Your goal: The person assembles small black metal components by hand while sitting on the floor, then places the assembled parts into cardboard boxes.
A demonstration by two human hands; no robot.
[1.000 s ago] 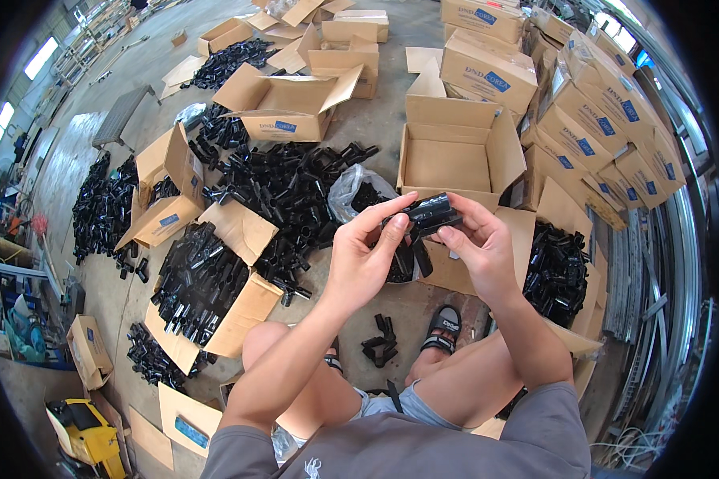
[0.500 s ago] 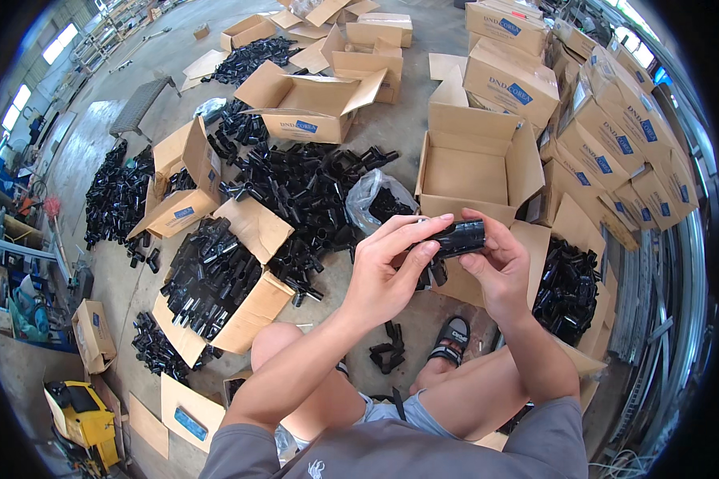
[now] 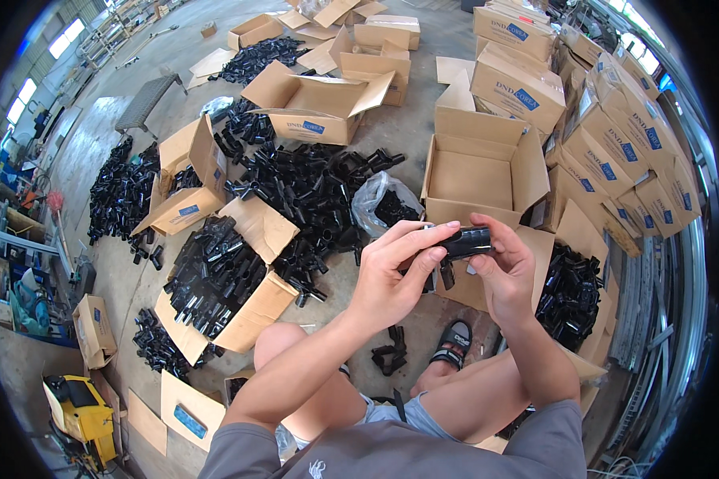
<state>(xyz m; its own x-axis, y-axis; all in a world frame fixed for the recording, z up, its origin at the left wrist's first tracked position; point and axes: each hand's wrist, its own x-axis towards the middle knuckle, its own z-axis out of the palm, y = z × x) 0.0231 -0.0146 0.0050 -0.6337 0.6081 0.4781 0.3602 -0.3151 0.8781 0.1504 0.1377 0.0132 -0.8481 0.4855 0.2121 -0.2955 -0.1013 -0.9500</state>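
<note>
Both hands meet in front of me around a glossy black tubular fitting. My left hand is closed on its left part, thumb and fingers pressing from either side. At its right end my right hand pinches the tube between thumb and fingers. A short dark branch hangs below the tube, partly hidden by the left fingers. Just beyond the hands lies a clear plastic bag holding small black pieces. A few black fittings rest on the floor by my foot.
An open carton stands ahead of my hands. Black fittings lie heaped left of centre, with a filled carton nearer me. Another filled carton sits at my right. Cartons are stacked at far right. A phone lies on cardboard.
The fitting has been turned slightly in my hands, so its lower branch now shows. Both hands keep their hold. The surroundings have shifted slightly to the right in view.
</note>
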